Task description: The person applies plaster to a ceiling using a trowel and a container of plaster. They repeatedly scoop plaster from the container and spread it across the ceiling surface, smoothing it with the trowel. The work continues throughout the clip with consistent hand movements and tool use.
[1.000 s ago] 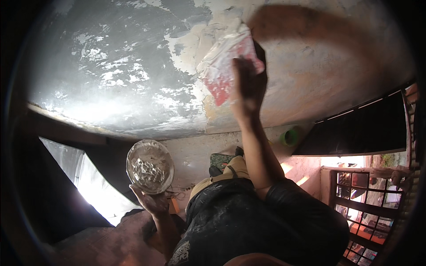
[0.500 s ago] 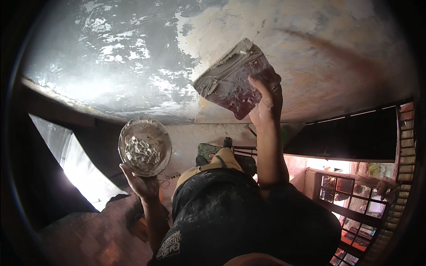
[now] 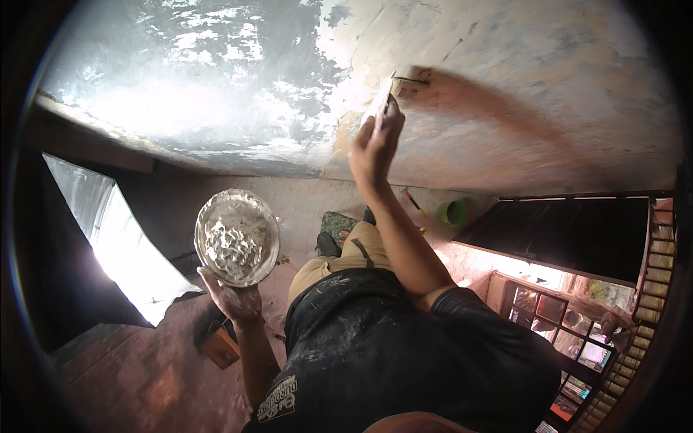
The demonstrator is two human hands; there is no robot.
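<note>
My left hand (image 3: 234, 297) supports a round shallow bowl (image 3: 239, 193) from its near side, with the fingers mostly hidden beneath it. A lumpy heap of pale wet plaster (image 3: 234, 245) lies inside. Farther up, my right hand (image 3: 375, 151) is closed around a wide, flat plastic spreader (image 3: 382, 105), now seen nearly edge-on. The spreader's far edge is at the wall (image 3: 462, 137), close to its own shadow; whether it touches cannot be made out. Pale filler covers the wall's right side, while grey with white patches shows on the left.
Below the wall stand a green bucket (image 3: 453, 212) and a tool with a red and yellow handle (image 3: 413, 201). A bright white sheet (image 3: 126, 245) hangs at left above an orange-brown box (image 3: 220, 348). A dark panel (image 3: 563, 224) and a gridded window (image 3: 552, 314) are at right.
My right hand has swung left and turned the spreader from broad face to edge-on, closer against the wall. The bowl in my left hand has barely moved. The green bucket is now uncovered.
</note>
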